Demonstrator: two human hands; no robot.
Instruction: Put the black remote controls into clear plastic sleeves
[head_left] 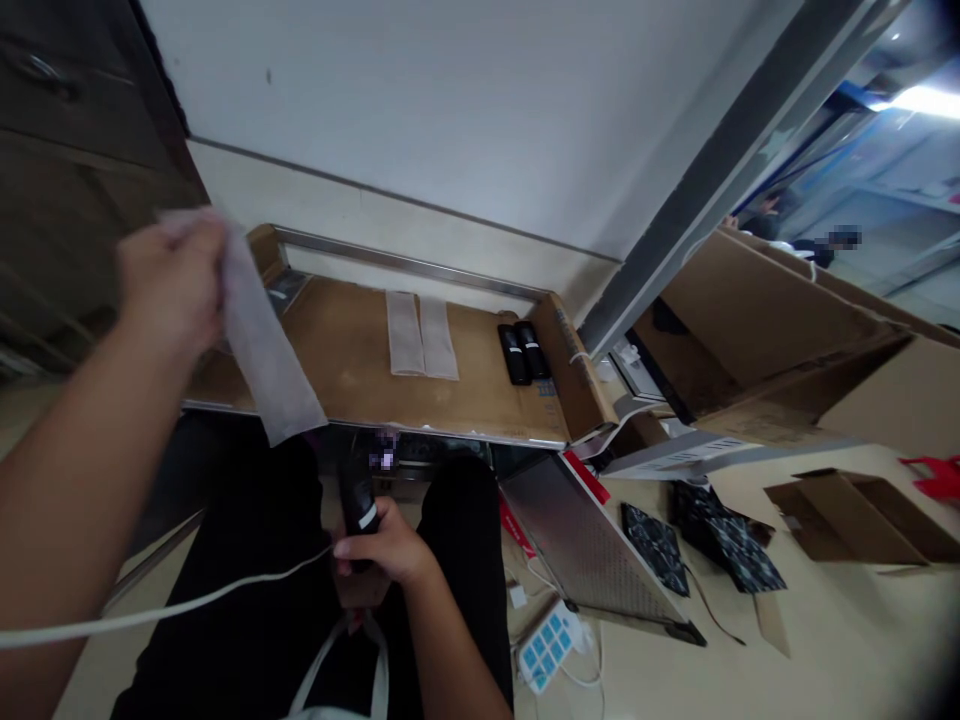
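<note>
My left hand (176, 280) is raised at the left, its fingers closed around the upper end of a long, flat, whitish plastic sleeve (266, 350) that hangs down to the right. Low between my legs, my right hand (386, 545) grips a black cylindrical device (356, 490) with a small white label. Two similar flat sleeves (406, 335) lie side by side on the cardboard-covered shelf (337, 340). To their right rest two more black devices (514, 355), also labelled in white. The left fingers are blurred by motion.
A white cord (195, 603) runs from the left edge toward my right hand. A large open carton (780, 330) stands at right. On the floor are a perforated metal panel (592, 540), a power strip (545, 648), dark patterned packets (652, 548) and another carton (855, 520).
</note>
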